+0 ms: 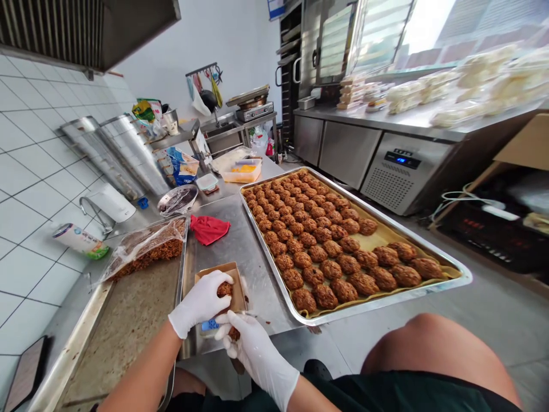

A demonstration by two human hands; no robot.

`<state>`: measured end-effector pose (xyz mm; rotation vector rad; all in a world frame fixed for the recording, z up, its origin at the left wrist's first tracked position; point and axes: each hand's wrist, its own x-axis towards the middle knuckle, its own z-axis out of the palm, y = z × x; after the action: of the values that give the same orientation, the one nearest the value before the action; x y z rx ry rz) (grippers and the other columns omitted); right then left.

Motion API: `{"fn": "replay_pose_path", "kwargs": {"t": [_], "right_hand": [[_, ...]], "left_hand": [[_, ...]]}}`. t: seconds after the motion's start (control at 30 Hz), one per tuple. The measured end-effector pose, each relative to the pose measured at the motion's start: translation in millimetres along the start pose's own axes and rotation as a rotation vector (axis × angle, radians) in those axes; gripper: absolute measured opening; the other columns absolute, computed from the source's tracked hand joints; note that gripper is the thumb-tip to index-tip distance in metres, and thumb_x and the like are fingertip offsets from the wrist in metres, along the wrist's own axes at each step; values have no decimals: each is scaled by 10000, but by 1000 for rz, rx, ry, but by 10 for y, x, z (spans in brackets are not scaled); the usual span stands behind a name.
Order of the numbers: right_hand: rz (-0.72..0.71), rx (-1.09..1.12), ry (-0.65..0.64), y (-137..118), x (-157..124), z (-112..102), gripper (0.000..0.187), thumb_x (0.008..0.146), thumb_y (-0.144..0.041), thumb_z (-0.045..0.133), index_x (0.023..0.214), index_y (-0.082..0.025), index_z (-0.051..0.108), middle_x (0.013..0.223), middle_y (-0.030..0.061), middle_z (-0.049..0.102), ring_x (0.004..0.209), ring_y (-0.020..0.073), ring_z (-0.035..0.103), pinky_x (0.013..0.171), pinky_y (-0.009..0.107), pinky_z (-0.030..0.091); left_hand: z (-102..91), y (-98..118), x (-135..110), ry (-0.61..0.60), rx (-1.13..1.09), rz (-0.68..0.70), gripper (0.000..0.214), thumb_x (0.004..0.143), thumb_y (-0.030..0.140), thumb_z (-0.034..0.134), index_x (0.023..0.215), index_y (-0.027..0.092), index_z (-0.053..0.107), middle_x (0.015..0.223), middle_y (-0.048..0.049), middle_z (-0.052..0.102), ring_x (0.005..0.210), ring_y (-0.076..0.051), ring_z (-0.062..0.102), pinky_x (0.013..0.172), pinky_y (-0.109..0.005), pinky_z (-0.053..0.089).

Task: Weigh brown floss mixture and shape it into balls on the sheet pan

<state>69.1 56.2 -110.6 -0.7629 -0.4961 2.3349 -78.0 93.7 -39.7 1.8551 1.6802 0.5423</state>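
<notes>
My left hand [200, 302], in a white glove, is closed around a brown lump of mixture [224, 289] over a small brown paper box [219, 274]. The box rests on a scale whose blue display [210, 325] shows between my hands. My right hand [249, 343], also gloved, is curled just below the box, pinching a bit of the same brown mixture [234, 332]. To the right lies a large metal tray [458, 269] lined with paper, filled with several rows of brown balls [317, 240].
A second metal tray [128, 320] at the left holds a plastic-covered heap of brown mixture [146, 249]. A red cloth [209, 228], a metal bowl [177, 201], plastic containers [242, 170] and a bottle [79, 240] lie further back. A steel counter with a fridge unit [398, 166] stands across the aisle.
</notes>
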Motion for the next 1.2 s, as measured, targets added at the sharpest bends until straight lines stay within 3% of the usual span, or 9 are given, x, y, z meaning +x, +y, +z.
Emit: {"fn": "replay_pose_path", "kwargs": {"t": [0.13,0.3,0.47,0.63,0.77,0.87,1.0,1.13,1.2], "right_hand": [[12,-26,21,9,2,-5,398,759,-482,677,882,-104,689,602,47,674,439,89,479,397,219,273],[73,-60,24,46,-85,-53,349,767,-430,630,876,-106,700,578,52,663,421,88,466,375,207,246],[130,-91,4,93,-304,-95,317,777,-389,598,894,-120,718,594,52,669,411,81,445,377,208,239],[284,-138,-32,223,-459,-262,274,786,-355,563,841,-146,732,560,46,656,388,84,441,365,209,203],[369,-102,-27,387,-489,-529,269,792,-364,591,780,-138,737,544,30,620,409,61,447,405,183,228],[363,-35,-19,456,-470,-721,343,835,-427,557,853,-140,743,596,36,622,441,70,465,411,187,216],[262,-10,-29,447,-411,-876,378,862,-452,547,878,-130,744,617,44,614,479,82,476,429,190,228],[276,-35,37,399,-350,-958,357,852,-440,570,873,-130,745,629,56,630,505,84,488,432,172,233],[289,-32,98,381,-317,-997,344,836,-432,580,834,-129,743,611,61,628,494,84,489,420,164,225]], "left_hand": [[-67,16,-81,27,-353,-70,210,778,260,634,965,200,710,1052,-63,721,1003,-235,641,905,-349,477],[96,73,-317,201,-801,-175,353,917,487,485,967,172,637,931,-74,681,635,-124,587,507,-225,409],[293,224,-571,360,-1074,-215,158,816,297,687,818,187,574,719,26,572,580,-68,517,543,-185,396],[498,414,-785,388,-1358,-280,228,727,169,737,933,189,641,967,-54,682,814,-151,643,664,-233,503],[688,497,-903,457,-1394,-395,292,699,161,747,973,192,652,897,-49,704,491,-57,510,401,-163,332],[790,517,-925,419,-1412,-438,226,694,164,760,883,184,638,835,-28,686,409,-15,391,345,-147,202],[882,508,-914,283,-1482,-370,294,782,339,753,675,179,531,573,27,535,376,-33,369,338,-154,185],[889,542,-876,412,-1491,-473,385,806,378,742,621,187,463,475,79,403,321,-25,305,331,-163,201],[827,592,-849,415,-1541,-523,345,836,419,704,666,178,525,522,46,482,388,-55,435,371,-165,295]]}}
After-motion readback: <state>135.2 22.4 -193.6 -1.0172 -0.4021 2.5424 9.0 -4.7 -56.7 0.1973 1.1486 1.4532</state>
